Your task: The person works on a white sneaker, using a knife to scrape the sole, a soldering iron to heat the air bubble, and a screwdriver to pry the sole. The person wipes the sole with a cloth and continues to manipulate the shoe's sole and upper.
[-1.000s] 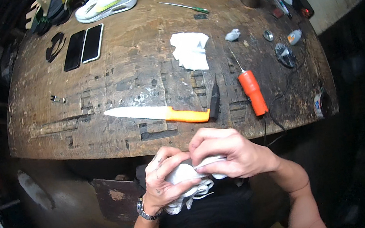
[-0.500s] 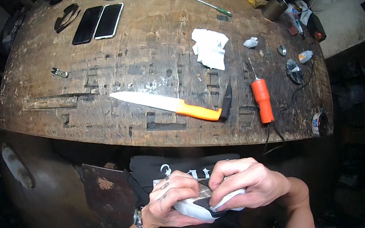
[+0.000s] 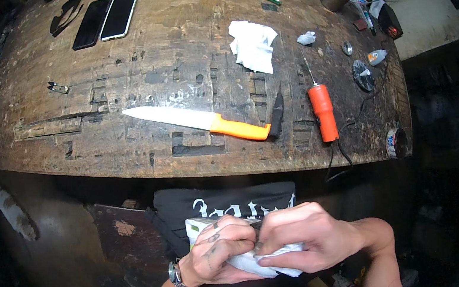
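— Before the worn brown wooden bench (image 3: pixel 169 69), seeing what?
— Seeing a rounded, yellow-green-marked white shoe (image 3: pixel 247 264) between both hands, apparently slanting from far left to near right.
— Lying nearer to either?
— No, touching both. Gripping with the left hand (image 3: pixel 223 252), fully curled; pinching with the right hand (image 3: pixel 310 236), thumb beneath bent fingers, wrist angled inward.

Dark tattoos (image 3: pixel 214 238) on the left hand (image 3: pixel 221 254) — metal-banded wristwatch (image 3: pixel 176 277)
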### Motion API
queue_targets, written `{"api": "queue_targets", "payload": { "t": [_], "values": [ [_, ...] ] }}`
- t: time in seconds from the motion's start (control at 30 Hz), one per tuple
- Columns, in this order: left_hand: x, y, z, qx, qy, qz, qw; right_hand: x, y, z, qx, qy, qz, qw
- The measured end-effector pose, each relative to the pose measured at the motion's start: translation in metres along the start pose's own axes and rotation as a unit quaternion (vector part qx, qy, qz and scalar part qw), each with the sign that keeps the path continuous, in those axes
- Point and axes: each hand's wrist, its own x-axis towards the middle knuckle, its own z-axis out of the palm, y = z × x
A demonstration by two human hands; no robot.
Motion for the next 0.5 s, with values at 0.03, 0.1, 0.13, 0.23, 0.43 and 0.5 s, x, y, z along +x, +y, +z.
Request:
{"api": "queue_targets", "payload": {
  "t": [0.03, 0.1, 0.13, 0.23, 0.43, 0.5],
  "values": [
    [-0.0009, 0.0013, -0.0015, 0.002, 0.005, -0.004, 1.000, -0.0016, -0.0018, -0.0007, 0.001, 0.013, -0.012, 1.000],
    [-0.0014, 0.0024, -0.0027, 0.001, 0.014, -0.002, 1.000, -0.0031, -0.0026, 0.0004, 0.009, 0.047, -0.044, 0.998],
    [-0.0009, 0.0015, -0.0026, 0.008, 0.002, -0.007, 1.000, -0.0036, -0.0022, 0.0009, -0.010, 0.032, -0.017, 0.999],
    [0.0024, -0.0025, -0.0009, 0.007, -0.008, -0.009, 1.000, -0.0037, 0.0000, 0.0037, -0.034, 0.019, 0.008, 0.999],
    [0.0067, -0.0056, 0.0010, -0.001, -0.009, 0.017, 1.000, -0.0044, 0.0014, 0.0058, -0.038, 0.060, -0.012, 0.997],
    [0.0079, -0.0068, 0.0039, 0.009, -0.020, 0.014, 1.000, -0.0032, 0.0043, 0.0062, -0.064, 0.036, -0.007, 0.997]
  ]
}}
